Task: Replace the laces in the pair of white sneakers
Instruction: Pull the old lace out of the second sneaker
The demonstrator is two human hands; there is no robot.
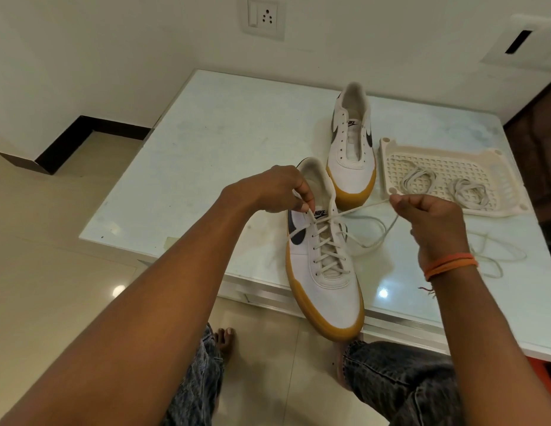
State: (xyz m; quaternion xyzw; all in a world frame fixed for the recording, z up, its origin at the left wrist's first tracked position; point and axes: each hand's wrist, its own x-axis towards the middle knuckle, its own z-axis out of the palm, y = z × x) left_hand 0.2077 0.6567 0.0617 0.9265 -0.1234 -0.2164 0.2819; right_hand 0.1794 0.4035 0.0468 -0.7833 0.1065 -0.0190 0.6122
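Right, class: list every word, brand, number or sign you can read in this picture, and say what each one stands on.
"NIKE" on the tongue of the near sneaker, partly covered by the left hand.
"NIKE" on the tongue of the far sneaker.
No other text is readable; the wall socket shows none.

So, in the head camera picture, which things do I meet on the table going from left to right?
Left hand → near laced sneaker → far unlaced sneaker → right hand → tray with two coiled laces.

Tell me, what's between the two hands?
In the head view, a taut lace runs from the left hand across the near sneaker's top eyelets to the right hand.
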